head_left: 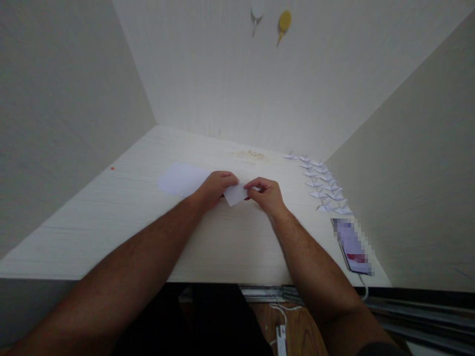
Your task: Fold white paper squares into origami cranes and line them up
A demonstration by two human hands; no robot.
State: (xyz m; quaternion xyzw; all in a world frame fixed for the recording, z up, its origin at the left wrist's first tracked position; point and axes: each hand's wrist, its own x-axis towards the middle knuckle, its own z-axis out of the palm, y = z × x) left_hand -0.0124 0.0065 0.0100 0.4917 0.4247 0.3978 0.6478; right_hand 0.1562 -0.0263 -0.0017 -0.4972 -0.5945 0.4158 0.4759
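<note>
A small white piece of folded paper [235,194] rests on the pale wooden table [111,212] between my two hands. My left hand [215,187] has its fingers curled over the paper's left edge and pinches it. My right hand [265,194] pinches the paper's right edge with bent fingers. A stack of white paper sheets [181,179] lies flat just beyond and left of my left hand.
Several folded paper cranes [322,185] lie in rows at the table's far right. A phone [352,245] with a cable lies near the front right edge. Walls close in on three sides; two hooks [285,22] hang on the back wall.
</note>
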